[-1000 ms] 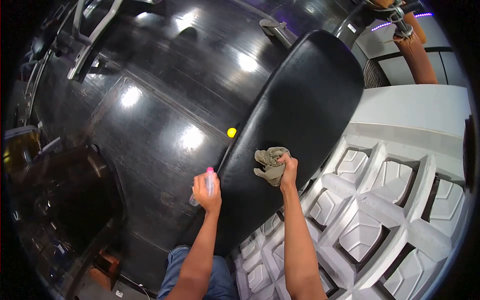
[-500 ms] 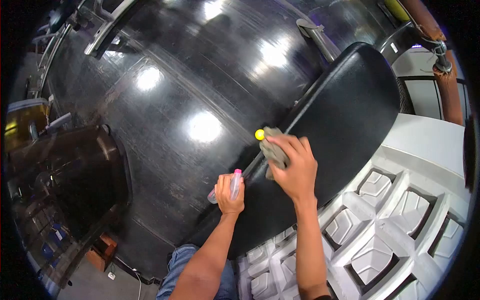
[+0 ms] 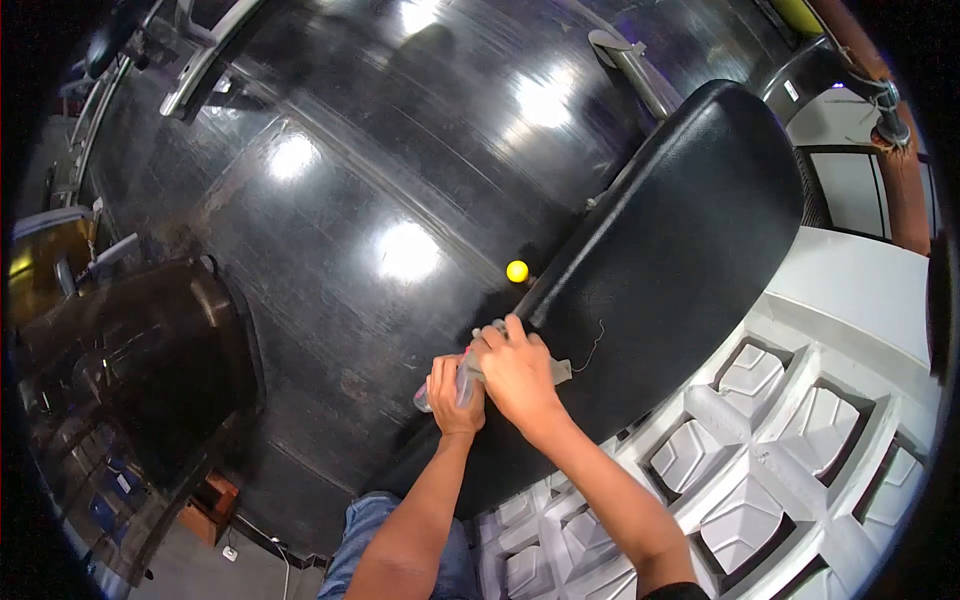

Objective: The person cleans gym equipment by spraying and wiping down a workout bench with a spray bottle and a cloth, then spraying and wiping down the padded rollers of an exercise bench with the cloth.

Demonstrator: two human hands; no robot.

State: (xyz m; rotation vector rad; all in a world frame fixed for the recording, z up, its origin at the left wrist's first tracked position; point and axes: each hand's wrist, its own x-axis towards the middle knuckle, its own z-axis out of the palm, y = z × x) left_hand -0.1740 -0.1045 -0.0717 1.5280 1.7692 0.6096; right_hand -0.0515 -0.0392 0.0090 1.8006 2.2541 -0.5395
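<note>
My left hand (image 3: 458,408) is closed around a small clear bottle (image 3: 465,383) with a pink top, which is now mostly covered. Right beside it, my right hand (image 3: 518,378) grips a greyish cloth (image 3: 562,371), and a loose thread trails from it. Both hands meet over the near edge of a long black padded bench (image 3: 680,230). Whether the cloth touches the bottle's top, I cannot tell, since my right fingers hide that spot.
A yellow ball (image 3: 517,271) lies on the dark, shiny floor (image 3: 340,220) beyond the bench edge. White moulded panels (image 3: 740,520) line the right side. A dark seat (image 3: 140,340) stands at left, and metal rails (image 3: 215,55) are at upper left.
My right hand has moved down and left with the cloth, from the bench edge near the ball to my left hand. The left hand with the bottle has barely moved.
</note>
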